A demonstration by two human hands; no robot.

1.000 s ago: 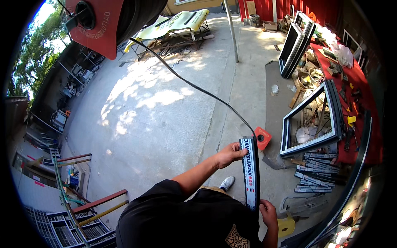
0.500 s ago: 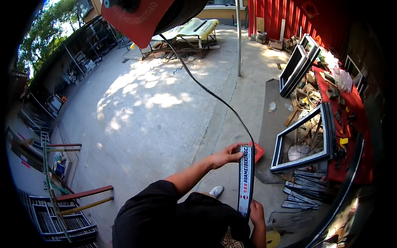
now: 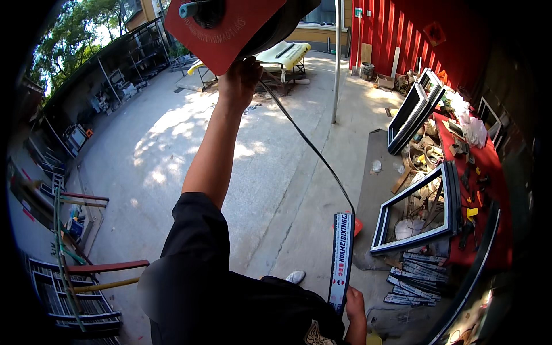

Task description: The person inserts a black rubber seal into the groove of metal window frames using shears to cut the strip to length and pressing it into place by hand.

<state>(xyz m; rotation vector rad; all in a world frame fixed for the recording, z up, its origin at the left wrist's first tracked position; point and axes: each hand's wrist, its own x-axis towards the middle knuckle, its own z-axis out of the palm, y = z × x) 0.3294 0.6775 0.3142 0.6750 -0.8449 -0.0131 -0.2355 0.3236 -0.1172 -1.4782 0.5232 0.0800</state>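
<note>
Left hand [image 3: 240,75]: raised at 12 o'clock, we grip the black cord [image 3: 305,144] under the red reel [image 3: 227,26].
Right hand [image 3: 355,305]: closed on profile strip [image 3: 340,261], 5 o'clock.
Axis: strip upright; cord slants between, right hand nearer.

Red reel [image 3: 230,29], black cord [image 3: 305,144], long grey strip [image 3: 340,261] with red and blue marks, black sleeve [image 3: 190,259], red wall [image 3: 402,34], grey ground [image 3: 276,172], dark window frame [image 3: 414,213], red table [image 3: 489,190]

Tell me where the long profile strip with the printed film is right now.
In the head view the profile strip stands nearly upright at lower right, its lower end gripped by the right hand, with the black cord meeting its top and the window frame on the ground to its right.
</note>
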